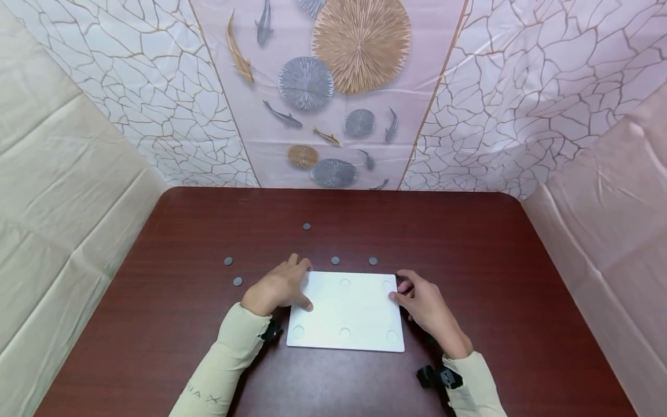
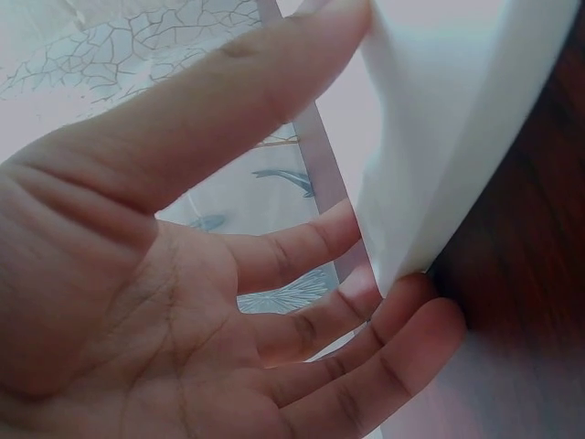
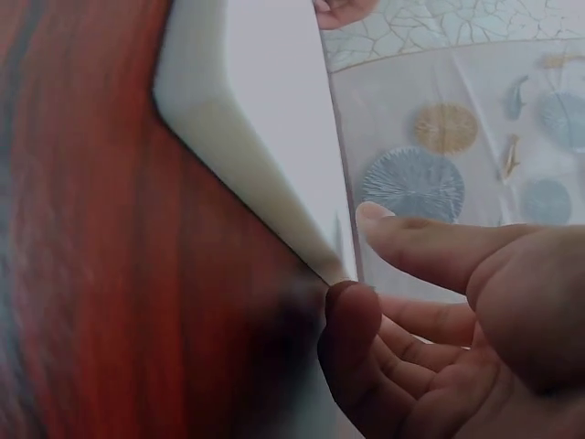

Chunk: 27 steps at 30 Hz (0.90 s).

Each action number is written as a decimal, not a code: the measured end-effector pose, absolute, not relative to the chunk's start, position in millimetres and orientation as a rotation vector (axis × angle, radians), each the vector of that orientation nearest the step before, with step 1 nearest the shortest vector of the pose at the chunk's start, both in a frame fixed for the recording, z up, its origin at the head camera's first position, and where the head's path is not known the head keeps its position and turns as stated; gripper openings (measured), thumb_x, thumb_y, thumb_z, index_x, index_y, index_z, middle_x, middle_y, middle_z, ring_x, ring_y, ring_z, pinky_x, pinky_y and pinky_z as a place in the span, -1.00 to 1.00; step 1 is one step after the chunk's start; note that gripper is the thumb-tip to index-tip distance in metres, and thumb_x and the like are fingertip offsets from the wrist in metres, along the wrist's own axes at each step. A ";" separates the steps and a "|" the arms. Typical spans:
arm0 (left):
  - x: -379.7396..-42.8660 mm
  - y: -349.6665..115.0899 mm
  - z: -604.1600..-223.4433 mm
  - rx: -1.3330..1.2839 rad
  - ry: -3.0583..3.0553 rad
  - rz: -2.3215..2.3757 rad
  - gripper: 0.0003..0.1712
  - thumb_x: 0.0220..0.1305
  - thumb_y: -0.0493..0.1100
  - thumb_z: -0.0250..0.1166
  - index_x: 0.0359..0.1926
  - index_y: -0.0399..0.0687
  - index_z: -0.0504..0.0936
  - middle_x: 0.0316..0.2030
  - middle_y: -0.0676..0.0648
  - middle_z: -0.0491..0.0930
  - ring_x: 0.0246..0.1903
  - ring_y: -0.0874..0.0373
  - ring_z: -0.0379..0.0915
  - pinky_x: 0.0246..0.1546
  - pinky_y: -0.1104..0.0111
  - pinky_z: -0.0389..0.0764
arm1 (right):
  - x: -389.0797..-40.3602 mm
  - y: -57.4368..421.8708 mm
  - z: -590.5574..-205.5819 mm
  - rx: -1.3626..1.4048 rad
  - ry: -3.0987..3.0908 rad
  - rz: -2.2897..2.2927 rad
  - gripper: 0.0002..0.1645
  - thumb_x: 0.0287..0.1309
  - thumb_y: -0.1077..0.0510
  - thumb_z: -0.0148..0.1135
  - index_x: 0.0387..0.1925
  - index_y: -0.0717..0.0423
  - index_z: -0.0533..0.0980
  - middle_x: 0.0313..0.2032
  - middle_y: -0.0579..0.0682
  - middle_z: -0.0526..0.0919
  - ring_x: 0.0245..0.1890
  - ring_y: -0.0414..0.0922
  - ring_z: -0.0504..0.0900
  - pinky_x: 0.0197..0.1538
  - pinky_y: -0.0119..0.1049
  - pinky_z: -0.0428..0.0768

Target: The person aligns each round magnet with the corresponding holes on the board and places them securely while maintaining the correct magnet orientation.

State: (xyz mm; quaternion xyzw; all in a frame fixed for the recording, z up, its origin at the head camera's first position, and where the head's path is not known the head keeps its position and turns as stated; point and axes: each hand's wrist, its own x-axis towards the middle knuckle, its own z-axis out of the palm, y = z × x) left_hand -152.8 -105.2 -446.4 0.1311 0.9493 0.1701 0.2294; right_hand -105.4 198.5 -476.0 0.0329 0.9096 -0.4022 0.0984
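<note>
A white rectangular board (image 1: 344, 310) with several shallow round recesses near its edges lies on the table. At its left edge my left hand (image 1: 281, 285) grips it, thumb over the top face and fingers against the side; the left wrist view shows that thumb (image 2: 265, 69) reaching onto the board (image 2: 439, 101). My right hand (image 1: 424, 301) holds the right edge. Its thumb (image 3: 430, 247) is over the top, and a bent fingertip (image 3: 355, 311) touches the lower side of the board (image 3: 274, 110).
Small grey discs lie beyond the board: one far back (image 1: 306, 226), one behind its middle (image 1: 335, 260), one toward the right (image 1: 372, 260). Two more discs (image 1: 228, 261) sit left of my left hand. A patterned cloth (image 1: 333, 116) hangs behind the dark red table (image 1: 469, 243).
</note>
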 end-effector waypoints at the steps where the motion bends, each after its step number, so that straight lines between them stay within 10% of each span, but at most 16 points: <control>1: -152.9 -105.8 -446.6 0.354 2.612 0.469 -0.11 0.00 -0.07 0.73 0.31 -0.08 0.47 0.15 -0.18 0.38 0.07 -0.08 0.46 0.14 0.05 0.55 | -104.9 199.5 -474.8 0.093 2.694 -1.190 -0.33 0.35 0.21 0.43 0.39 0.30 0.41 -0.16 0.11 0.63 -0.59 -0.10 0.54 -0.50 -0.23 0.59; 27: -158.4 -107.3 -450.6 0.345 2.601 0.447 -0.06 -0.01 -0.03 0.74 0.32 -0.19 0.46 0.14 -0.23 0.39 0.03 -0.03 0.50 0.15 0.12 0.56 | -68.0 246.8 -459.1 0.008 2.924 -0.955 -0.65 0.38 0.15 0.41 0.10 0.24 0.63 -0.29 -0.03 0.67 -0.37 -0.13 0.56 -0.32 -0.26 0.47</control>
